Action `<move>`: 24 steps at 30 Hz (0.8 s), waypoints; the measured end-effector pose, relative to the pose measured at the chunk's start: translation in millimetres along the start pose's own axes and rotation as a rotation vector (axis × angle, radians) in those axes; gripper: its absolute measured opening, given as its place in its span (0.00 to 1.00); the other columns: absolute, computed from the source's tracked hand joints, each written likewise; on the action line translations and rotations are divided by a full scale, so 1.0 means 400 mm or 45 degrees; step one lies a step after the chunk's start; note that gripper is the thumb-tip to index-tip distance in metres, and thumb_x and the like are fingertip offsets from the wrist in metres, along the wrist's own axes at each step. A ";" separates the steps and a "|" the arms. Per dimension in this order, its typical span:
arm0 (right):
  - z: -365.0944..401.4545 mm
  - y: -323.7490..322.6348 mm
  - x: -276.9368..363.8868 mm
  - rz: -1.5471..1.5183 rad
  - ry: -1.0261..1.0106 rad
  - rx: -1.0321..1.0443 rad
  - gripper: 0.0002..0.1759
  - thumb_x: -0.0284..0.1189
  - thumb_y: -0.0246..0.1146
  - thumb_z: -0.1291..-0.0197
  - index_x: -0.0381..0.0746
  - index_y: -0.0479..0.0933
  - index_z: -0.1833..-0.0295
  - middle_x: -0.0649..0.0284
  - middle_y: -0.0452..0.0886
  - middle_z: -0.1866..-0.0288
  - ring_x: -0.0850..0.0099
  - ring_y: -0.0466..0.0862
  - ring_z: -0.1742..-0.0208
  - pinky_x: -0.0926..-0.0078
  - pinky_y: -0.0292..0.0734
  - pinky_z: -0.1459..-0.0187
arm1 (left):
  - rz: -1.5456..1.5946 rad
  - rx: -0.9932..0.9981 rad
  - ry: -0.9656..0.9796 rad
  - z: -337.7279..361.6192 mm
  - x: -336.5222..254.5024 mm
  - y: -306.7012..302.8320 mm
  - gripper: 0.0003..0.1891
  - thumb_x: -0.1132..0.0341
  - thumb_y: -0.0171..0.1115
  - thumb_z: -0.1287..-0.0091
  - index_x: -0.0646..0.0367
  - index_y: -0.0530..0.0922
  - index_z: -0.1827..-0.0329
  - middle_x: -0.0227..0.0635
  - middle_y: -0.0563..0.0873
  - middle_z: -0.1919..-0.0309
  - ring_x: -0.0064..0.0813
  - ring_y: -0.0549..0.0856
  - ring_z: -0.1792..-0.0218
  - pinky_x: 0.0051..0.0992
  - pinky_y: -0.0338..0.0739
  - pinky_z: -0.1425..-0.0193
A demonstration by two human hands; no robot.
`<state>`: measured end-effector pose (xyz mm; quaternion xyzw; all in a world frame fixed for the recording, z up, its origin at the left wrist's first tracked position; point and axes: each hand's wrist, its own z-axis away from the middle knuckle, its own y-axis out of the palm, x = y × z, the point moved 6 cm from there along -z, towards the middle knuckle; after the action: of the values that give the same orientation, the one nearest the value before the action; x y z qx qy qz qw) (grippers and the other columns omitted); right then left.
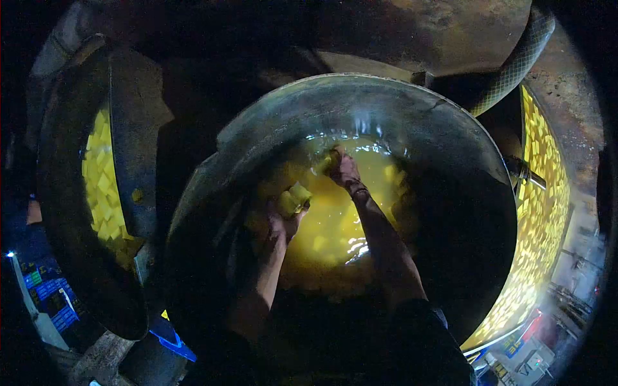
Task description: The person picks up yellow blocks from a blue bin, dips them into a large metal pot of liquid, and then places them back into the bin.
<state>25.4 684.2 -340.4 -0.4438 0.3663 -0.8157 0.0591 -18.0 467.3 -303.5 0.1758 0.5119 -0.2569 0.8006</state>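
Observation:
Inside a large round metal vat (pixel 264 109), cloudy yellow liquid (pixel 331 222) covers the bottom, with pale yellow blocks (pixel 320 243) showing dimly beneath the surface. My left hand (pixel 285 222) is closed around yellow blocks (pixel 295 198) at the left side of the liquid, and they stick up above the fingers. Farther forward, close to the bright ripples, my right hand (pixel 346 170) has its fingers curled round a dull yellow block (pixel 330 159) at the liquid's surface. Shadow hides part of that block and the fingertips.
On the right stands another container (pixel 537 167) full of yellow blocks, below a thick ribbed hose (pixel 518 61). A metal pipe end (pixel 529 174) sticks out beside the vat's rim. More yellow blocks (pixel 103 186) fill a dark vessel at left. Blue printed packs (pixel 55 296) lie lower left.

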 end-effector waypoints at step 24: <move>0.045 0.333 -0.062 0.259 -0.625 -0.196 0.26 0.34 0.57 0.45 0.34 0.65 0.42 0.52 0.76 0.52 0.53 0.76 0.51 0.59 0.72 0.53 | 1.092 0.503 -0.271 0.048 -0.551 0.113 0.21 0.56 0.48 0.41 0.63 0.72 0.52 0.47 0.79 0.57 0.45 0.79 0.57 0.46 0.74 0.53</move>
<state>23.6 588.2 -437.7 -0.5924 0.4446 -0.6433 0.1939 -53.0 544.5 -94.2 0.4923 0.2499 -0.0125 0.8337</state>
